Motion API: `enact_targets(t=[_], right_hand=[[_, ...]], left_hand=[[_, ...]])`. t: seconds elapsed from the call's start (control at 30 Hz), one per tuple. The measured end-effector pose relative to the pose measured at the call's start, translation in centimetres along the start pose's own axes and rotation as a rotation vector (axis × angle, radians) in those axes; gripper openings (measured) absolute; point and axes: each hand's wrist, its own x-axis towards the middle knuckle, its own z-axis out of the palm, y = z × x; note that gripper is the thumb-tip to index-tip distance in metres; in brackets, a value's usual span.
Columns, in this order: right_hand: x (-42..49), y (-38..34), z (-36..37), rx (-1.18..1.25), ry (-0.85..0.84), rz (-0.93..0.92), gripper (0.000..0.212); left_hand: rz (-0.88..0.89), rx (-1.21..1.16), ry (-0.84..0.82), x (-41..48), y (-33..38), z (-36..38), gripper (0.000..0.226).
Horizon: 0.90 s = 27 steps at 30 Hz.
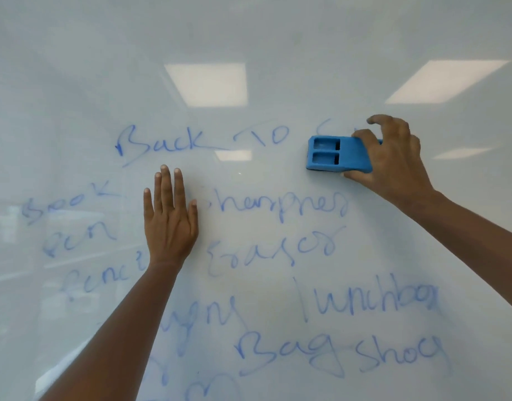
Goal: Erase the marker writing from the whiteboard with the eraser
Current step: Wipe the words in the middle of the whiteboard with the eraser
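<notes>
Glossy whiteboard (75, 82) carries blue writing (168, 144); at two o'clock from the flat, open left hand (169, 221), the right hand (393, 160) grips the seemingly light, stiff eraser (332, 153) across its long edges.

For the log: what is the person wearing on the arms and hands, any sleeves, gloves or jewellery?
Nothing shows. The left hand and right hand are bare, with no gloves, rings, watch or bracelet visible. The left forearm and right forearm are uncovered up to the frame edge, so no sleeve is in view.
</notes>
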Motion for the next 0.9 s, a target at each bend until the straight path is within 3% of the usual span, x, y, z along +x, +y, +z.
enact_targets(t=[0.37,0.63,0.73,0.8,0.9], right_hand=[[3.0,4.0,-0.4,0.102,0.167,0.132,0.066],[1.9,3.0,2.4,-0.030,0.096,0.142,0.061],[-1.5,0.9,3.3,-0.038,0.141,-0.023,0.056],[-4.6,-0.5,3.6,-0.035,0.170,-0.244,0.053],[-7.7,-0.7,4.1,-0.096,0.083,-0.635,0.045]], left_hand=[[-0.039,-0.098,-0.026,1.0,-0.4,1.2,0.071],[-0.081,-0.165,0.005,1.0,0.2,1.3,0.072],[-0.122,-0.188,0.032,1.1,0.7,1.6,0.073],[-0.126,-0.188,0.044,1.1,0.7,1.7,0.072],[-0.117,-0.188,0.052,1.1,0.7,1.7,0.071]])
